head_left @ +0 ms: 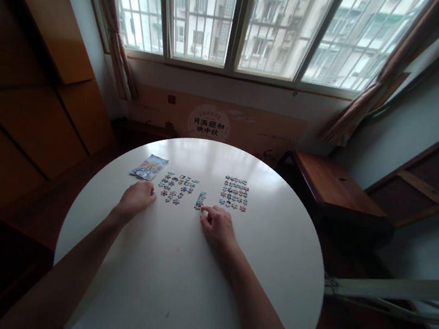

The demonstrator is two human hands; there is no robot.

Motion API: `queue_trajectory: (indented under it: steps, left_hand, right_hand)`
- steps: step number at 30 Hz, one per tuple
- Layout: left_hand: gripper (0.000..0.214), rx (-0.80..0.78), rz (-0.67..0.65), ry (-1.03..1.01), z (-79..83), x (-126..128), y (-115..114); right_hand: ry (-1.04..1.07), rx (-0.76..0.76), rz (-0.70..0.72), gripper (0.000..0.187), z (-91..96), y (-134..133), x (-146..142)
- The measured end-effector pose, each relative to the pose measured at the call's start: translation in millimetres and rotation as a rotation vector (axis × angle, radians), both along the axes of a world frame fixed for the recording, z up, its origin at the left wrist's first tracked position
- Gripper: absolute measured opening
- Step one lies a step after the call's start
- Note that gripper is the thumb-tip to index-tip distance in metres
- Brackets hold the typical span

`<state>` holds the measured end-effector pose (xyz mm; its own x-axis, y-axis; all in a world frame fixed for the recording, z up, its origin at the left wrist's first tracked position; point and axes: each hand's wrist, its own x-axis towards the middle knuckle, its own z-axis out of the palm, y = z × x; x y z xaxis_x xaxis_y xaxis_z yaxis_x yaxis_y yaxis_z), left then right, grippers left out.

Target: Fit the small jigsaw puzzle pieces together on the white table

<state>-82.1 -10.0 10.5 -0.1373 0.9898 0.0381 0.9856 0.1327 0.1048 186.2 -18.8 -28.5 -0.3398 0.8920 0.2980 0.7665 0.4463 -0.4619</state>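
Note:
On the round white table, my right hand (216,223) has its index finger and thumb at the lower end of a short strip of joined puzzle pieces (200,199), pinching a piece there. My left hand (139,196) rests closed on the tabletop, its fingers curled under so that anything inside is hidden. Just beyond it lies a colourful picture sheet (150,167). Loose puzzle pieces (173,198) are spread between my hands. Further right, more puzzle pieces (235,193) are laid out in rows, beyond my right hand.
The table (171,267) has a curved edge all round. A wooden bench (328,181) stands behind it on the right, and orange-brown cabinets (42,132) line the left. A barred window and a long printed box (246,122) are at the far side.

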Motion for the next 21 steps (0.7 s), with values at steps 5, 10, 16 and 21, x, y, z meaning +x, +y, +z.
queue_trajectory:
  steps: [5,10,16,21]
  left_hand:
    - [0.020,-0.002,-0.009,-0.019,-0.5,-1.5,0.5]
    - [0.019,-0.034,-0.005,-0.041,-0.2,-3.5,0.0]
    - [0.025,-0.069,0.043,-0.033,3.3,-3.1,-2.5]
    - [0.027,-0.075,0.055,-0.063,5.9,-0.5,-2.9]
  right_hand:
    - [-0.001,-0.011,0.001,0.023,1.1,-1.0,-0.2]
    - [-0.004,-0.025,0.007,0.024,3.3,-1.9,-0.2]
    - [-0.009,-0.035,0.003,0.024,4.0,-2.4,-0.3]
    - [-0.010,-0.034,0.004,0.024,2.2,-2.0,-0.4]
